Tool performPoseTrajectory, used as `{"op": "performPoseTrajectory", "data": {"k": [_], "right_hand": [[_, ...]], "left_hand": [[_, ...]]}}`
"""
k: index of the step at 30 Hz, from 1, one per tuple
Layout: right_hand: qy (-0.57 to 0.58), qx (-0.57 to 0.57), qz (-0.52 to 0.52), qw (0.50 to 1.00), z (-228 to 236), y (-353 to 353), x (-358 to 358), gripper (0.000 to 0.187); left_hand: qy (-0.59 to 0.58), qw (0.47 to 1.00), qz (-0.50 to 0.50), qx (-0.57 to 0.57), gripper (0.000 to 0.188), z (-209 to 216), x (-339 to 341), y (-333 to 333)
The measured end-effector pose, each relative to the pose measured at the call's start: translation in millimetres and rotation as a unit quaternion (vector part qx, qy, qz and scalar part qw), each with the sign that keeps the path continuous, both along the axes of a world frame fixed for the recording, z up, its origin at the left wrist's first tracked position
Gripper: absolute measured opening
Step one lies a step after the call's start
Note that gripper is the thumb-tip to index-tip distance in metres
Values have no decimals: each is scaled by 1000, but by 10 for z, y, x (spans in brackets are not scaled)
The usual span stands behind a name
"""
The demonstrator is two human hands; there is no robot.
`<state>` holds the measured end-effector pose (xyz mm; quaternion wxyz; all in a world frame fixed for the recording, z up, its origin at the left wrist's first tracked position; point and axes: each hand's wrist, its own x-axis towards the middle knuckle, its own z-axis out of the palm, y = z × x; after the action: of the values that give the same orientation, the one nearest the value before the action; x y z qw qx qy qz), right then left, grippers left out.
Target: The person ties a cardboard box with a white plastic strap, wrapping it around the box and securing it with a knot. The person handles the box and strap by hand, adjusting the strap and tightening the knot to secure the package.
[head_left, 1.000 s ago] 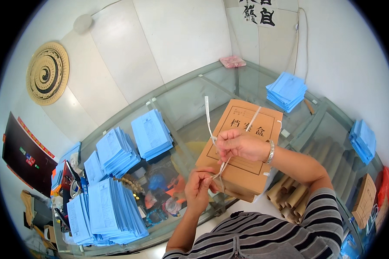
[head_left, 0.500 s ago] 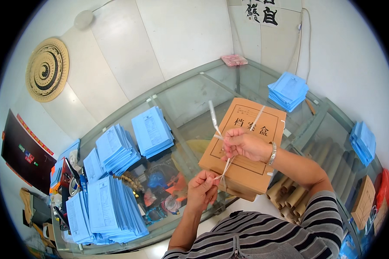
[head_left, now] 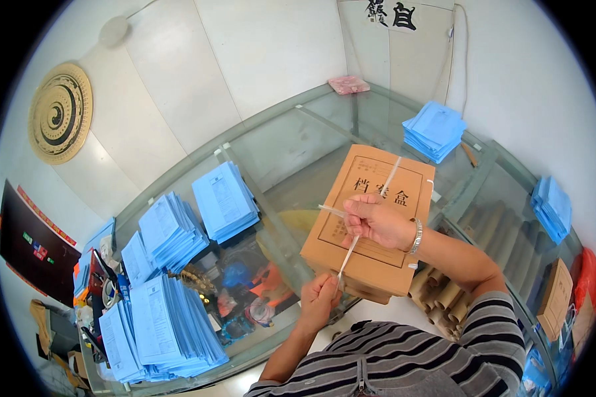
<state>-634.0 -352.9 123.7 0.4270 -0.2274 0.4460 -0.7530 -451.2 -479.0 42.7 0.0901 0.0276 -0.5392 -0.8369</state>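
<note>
A brown cardboard file box (head_left: 385,268) lies flat on the glass counter, with more brown cardboard showing beneath its near edge. White flat string (head_left: 391,177) runs lengthwise over its lid. My right hand (head_left: 377,221), with a bracelet at the wrist, is closed in a pinch on the string above the lid, and a short end sticks out to its left. Just off the box's near left edge, my left hand (head_left: 320,301) is closed round the string's other part. Between both hands the string looks taut. My fingers hide where the strands cross.
Several stacks of blue printed envelopes (head_left: 175,327) cover the counter's left side. Another blue stack (head_left: 434,131) lies at the far right, near a pink packet (head_left: 348,85). Cardboard tubes (head_left: 447,298) sit under the glass (head_left: 298,155), right of the box.
My left hand has drawn down and the string between my hands has straightened. The long loose end that stood up beside my right hand is now short and low. The view has shifted slightly.
</note>
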Motion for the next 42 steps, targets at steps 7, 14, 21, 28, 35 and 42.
{"op": "performPoseTrajectory", "data": {"k": [7, 14, 21, 28, 35, 42], "right_hand": [[37, 29, -42, 998, 27, -5, 57, 30], [65, 43, -35, 996, 68, 28, 24, 26], [297, -58, -359, 883, 513, 406, -269, 12], [232, 145, -507, 817, -331, 1418, -1230, 18], [4, 72, -309, 948, -1853, 1534, -1546, 45], [-2, 71, -305, 950, -2680, 1293, -1731, 44]], "left_hand": [[66, 966, 64, -240, 35, -327, 24, -16], [81, 945, 97, -302, 26, -334, 1, -29], [28, 973, 223, -46, 10, -411, 149, -464], [-57, 991, 27, -117, 40, -1059, 434, -121], [39, 964, -33, -263, 86, -1128, 244, 210], [-36, 983, 69, -167, 79, -1051, 64, 710]]}}
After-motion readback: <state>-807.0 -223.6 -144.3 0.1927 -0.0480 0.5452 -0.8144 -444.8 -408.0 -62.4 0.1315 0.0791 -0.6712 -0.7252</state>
